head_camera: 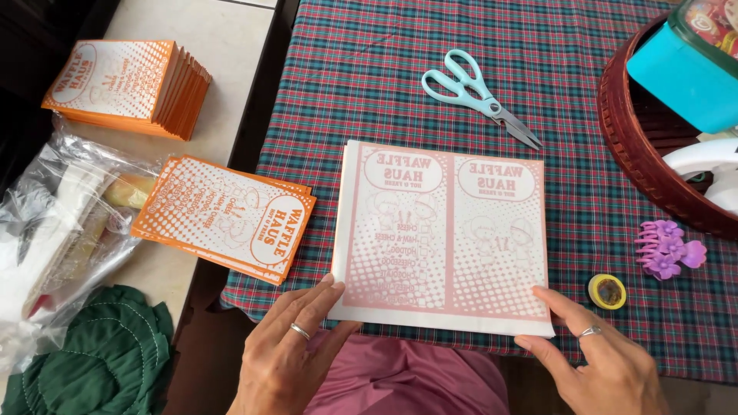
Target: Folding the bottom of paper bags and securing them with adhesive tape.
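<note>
Home table (615,215), plaid cloth, scissors (477,92)

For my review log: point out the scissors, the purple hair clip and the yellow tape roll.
scissors (492,107): head view, pivot by the blades.
purple hair clip (667,250): head view, its middle.
yellow tape roll (607,292): head view, its ring.

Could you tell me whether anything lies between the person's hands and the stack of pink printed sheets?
No. The left hand and right hand both touch the sheets at the near corners, nothing between.
</note>
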